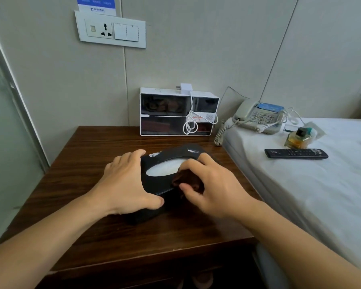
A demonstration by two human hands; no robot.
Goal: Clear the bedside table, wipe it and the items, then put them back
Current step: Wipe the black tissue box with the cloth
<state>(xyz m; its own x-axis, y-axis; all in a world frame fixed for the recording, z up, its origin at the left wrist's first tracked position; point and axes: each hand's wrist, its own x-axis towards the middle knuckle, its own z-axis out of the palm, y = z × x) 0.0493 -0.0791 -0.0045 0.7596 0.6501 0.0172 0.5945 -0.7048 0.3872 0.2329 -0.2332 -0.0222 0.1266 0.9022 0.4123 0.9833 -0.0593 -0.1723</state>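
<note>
A black tissue box [157,181] with a white oval opening lies in the middle of the dark wooden bedside table [88,163]. My left hand [123,184] grips the box's left side, thumb at its near corner. My right hand [211,186] holds a crumpled dark brown cloth [188,180] against the right part of the box top. At the table's back, against the wall, stands a white vending box [175,113] with a white charger and cable hanging over its front.
On the white bed [300,184] to the right lie a grey telephone [258,117] with coiled cord, a perfume bottle [298,138] and a black remote [296,153]. A wall socket panel [111,30] is above the table. A glass partition borders the left.
</note>
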